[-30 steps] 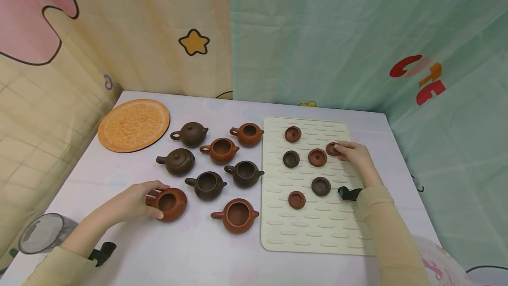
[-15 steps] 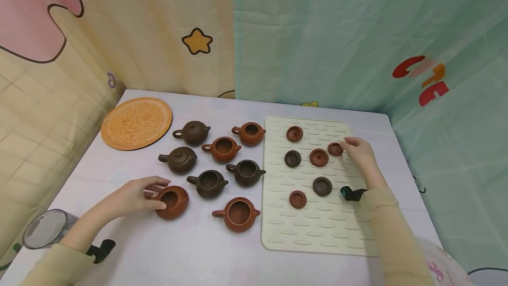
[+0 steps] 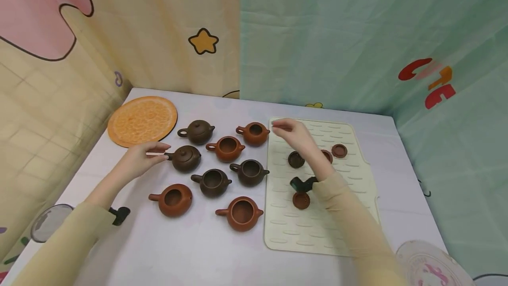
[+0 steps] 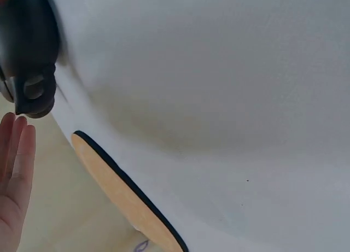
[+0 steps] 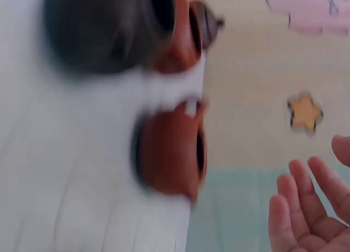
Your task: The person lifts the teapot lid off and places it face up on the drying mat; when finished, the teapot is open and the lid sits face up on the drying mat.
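My left hand (image 3: 140,159) hovers with extended fingers at the handle of a lidded dark brown teapot (image 3: 185,159); in the left wrist view its fingertips come close to the looped handle (image 4: 37,91). Nothing is in it. Over the back left of the cream mat (image 3: 285,233), my right hand (image 3: 297,138) hangs with parted, empty fingers, close to the spout of a lidless reddish clay teapot (image 3: 254,134). On the mat lie a dark lid (image 3: 296,159) and reddish lids, one right (image 3: 339,150) and one nearer (image 3: 301,200). My right hand and forearm hide other lids.
Another lidded dark teapot (image 3: 199,132) stands at the back. Lidless ones surround it: reddish (image 3: 225,149), dark (image 3: 250,173), dark (image 3: 212,183), reddish (image 3: 174,200) and reddish (image 3: 242,214). An orange round mat (image 3: 143,120) lies back left, a glass container (image 3: 51,223) beside my left sleeve.
My left hand has let go of the front-left reddish teapot and moved up to the lidded dark one. My right hand has left a reddish lid on the mat and swung left.
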A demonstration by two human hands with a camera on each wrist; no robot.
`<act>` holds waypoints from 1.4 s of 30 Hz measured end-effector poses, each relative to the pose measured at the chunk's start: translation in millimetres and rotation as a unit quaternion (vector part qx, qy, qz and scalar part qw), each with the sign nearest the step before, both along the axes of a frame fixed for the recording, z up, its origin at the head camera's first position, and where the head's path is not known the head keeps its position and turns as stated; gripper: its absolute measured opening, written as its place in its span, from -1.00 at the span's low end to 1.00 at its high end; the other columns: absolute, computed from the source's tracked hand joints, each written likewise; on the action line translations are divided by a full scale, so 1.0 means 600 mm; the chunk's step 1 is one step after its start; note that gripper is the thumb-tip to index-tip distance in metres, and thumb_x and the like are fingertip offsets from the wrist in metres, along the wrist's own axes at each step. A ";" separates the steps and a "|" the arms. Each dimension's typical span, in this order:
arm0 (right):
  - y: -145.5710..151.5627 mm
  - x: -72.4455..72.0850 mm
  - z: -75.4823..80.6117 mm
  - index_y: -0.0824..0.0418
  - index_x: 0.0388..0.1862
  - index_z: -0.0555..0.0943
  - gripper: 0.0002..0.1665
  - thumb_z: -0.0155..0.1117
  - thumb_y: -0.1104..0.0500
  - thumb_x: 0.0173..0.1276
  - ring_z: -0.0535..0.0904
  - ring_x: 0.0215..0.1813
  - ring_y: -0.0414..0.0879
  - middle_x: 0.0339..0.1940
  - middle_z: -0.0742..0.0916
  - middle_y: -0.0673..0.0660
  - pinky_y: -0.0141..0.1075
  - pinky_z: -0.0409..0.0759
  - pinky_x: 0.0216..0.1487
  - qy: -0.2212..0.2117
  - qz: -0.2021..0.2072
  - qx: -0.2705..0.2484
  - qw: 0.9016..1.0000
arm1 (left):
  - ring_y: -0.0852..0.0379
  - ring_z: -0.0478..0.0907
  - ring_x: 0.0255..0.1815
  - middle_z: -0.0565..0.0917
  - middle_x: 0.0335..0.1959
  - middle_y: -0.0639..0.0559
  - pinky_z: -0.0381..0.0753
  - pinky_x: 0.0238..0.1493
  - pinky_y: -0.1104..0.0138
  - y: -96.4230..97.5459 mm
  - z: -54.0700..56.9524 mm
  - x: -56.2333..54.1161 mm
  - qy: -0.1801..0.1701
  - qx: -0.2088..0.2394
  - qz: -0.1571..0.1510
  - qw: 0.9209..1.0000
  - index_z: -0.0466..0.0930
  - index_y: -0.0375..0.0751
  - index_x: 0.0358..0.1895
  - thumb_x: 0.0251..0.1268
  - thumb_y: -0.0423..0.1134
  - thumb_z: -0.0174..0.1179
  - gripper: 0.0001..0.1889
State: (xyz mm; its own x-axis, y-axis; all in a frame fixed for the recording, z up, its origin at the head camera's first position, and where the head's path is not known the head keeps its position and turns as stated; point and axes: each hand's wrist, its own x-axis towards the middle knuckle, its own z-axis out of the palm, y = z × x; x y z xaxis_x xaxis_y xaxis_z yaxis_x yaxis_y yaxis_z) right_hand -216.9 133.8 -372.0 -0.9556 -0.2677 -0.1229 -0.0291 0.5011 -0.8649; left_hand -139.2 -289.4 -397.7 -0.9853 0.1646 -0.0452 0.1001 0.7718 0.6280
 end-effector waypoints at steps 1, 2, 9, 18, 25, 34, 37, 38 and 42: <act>-0.028 0.000 0.000 0.20 0.24 0.58 -0.55 0.21 0.06 0.45 0.55 0.27 0.06 0.23 0.65 0.19 -0.06 0.50 0.28 0.000 0.020 -0.005 1.000 | -0.31 0.60 0.11 0.66 0.07 -0.36 0.62 0.05 -0.01 -0.001 -0.004 -0.006 -0.006 -0.004 0.000 1.000 0.57 -0.38 0.16 0.32 -0.31 0.27 -0.62; -0.056 -0.001 -0.001 0.21 0.21 0.60 -0.57 0.23 0.07 0.44 0.59 0.22 0.05 0.19 0.68 0.18 -0.09 0.54 0.23 0.002 0.044 -0.007 0.999 | -0.30 0.61 0.10 0.67 0.06 -0.35 0.62 0.06 -0.02 -0.002 -0.008 -0.011 -0.013 -0.008 -0.001 1.000 0.57 -0.38 0.16 0.32 -0.31 0.26 -0.62; -0.222 0.003 -0.003 0.12 0.14 0.66 -0.64 0.27 0.07 0.41 0.64 0.03 -0.12 0.04 0.75 0.07 -0.33 0.56 0.04 0.000 0.177 0.046 0.983 | -0.19 0.68 0.00 0.72 -0.04 -0.29 0.59 0.02 0.24 -0.010 -0.026 -0.030 -0.029 -0.004 -0.007 1.000 0.61 -0.38 0.09 0.33 -0.33 0.25 -0.69; -0.338 0.000 -0.025 0.06 0.06 0.71 -0.70 0.31 0.05 0.38 0.64 0.03 -0.22 0.01 0.77 -0.05 -0.49 0.51 -0.03 0.039 0.231 0.135 0.963 | -0.02 0.70 -0.09 0.75 -0.13 -0.25 0.47 -0.18 0.58 -0.014 -0.037 -0.035 -0.039 0.006 -0.008 0.999 0.68 -0.36 -0.04 0.32 -0.28 0.28 -0.76; -0.380 0.009 -0.026 0.07 0.09 0.70 -0.69 0.29 0.07 0.40 0.64 0.03 -0.23 0.03 0.76 -0.05 -0.51 0.52 -0.02 0.071 0.274 0.221 0.933 | 0.05 0.71 -0.14 0.75 -0.14 -0.25 0.53 -0.20 0.54 -0.016 -0.044 -0.037 -0.038 0.001 -0.010 0.999 0.67 -0.38 -0.03 0.32 -0.26 0.29 -0.73; -0.397 0.017 -0.022 0.06 0.20 0.64 -0.61 0.28 0.13 0.40 0.60 0.17 -0.22 0.16 0.70 -0.05 -0.49 0.51 0.14 0.106 0.286 0.296 0.905 | 0.14 0.68 -0.17 0.76 -0.16 -0.22 0.52 -0.18 0.46 -0.021 -0.046 -0.040 -0.037 -0.017 -0.009 0.999 0.69 -0.33 -0.08 0.30 -0.24 0.31 -0.76; -0.399 0.019 -0.022 0.06 0.13 0.68 -0.66 0.29 0.18 0.38 0.62 0.11 -0.24 0.10 0.73 -0.05 -0.51 0.53 0.08 0.121 0.278 0.304 0.903 | 0.38 0.60 -0.22 0.76 -0.14 -0.21 0.50 -0.21 0.54 -0.020 -0.045 -0.040 -0.042 -0.011 -0.009 0.999 0.69 -0.33 -0.09 0.29 -0.24 0.31 -0.76; -0.399 0.019 -0.023 0.06 0.10 0.70 -0.67 0.30 0.19 0.37 0.63 0.09 -0.25 0.07 0.74 -0.06 -0.52 0.53 0.05 0.125 0.271 0.305 0.905 | 0.44 0.57 -0.22 0.76 -0.14 -0.22 0.50 -0.22 0.55 -0.020 -0.045 -0.041 -0.043 -0.009 -0.011 0.999 0.69 -0.34 -0.09 0.29 -0.25 0.31 -0.77; -0.400 0.020 -0.025 0.05 0.00 0.72 -0.74 0.35 0.15 0.35 0.64 0.01 -0.28 -0.01 0.76 -0.09 -0.53 0.53 0.00 0.140 0.247 0.311 0.907 | 0.57 0.51 -0.27 0.76 -0.15 -0.23 0.50 -0.22 0.56 -0.017 -0.046 -0.043 -0.042 -0.003 -0.016 0.999 0.68 -0.35 -0.10 0.29 -0.27 0.31 -0.78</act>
